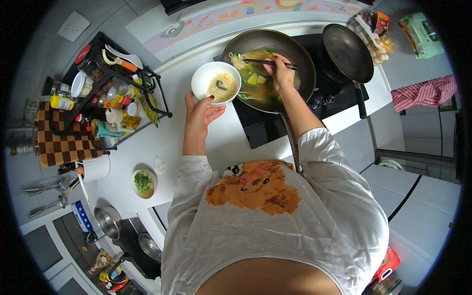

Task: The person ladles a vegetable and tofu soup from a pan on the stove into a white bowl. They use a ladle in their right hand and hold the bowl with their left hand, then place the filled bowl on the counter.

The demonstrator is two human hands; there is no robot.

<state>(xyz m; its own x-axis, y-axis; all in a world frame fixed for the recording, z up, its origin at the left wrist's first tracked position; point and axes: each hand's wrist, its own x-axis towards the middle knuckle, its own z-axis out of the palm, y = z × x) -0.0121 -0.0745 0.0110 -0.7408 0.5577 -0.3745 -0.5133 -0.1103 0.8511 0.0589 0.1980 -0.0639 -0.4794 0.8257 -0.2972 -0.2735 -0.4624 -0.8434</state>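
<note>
My left hand holds a white bowl by its near side, thumb at the rim. Pale noodles with a strip of green lie in the bowl. Just to the right is a large dark wok on the black cooktop, with broth, leafy greens, yellowish chunks and more noodles in it. Over the wok, my right hand grips dark chopsticks, whose tips are at the noodles near the wok's left side. The bowl's right edge overlaps the wok's rim in view.
A smaller frying pan sits on the right burner. On the left stand a black rack of bottles and jars and a checkered wooden cutting board. A small bowl of greens rests on the counter nearer me. The wok's handle points toward my body.
</note>
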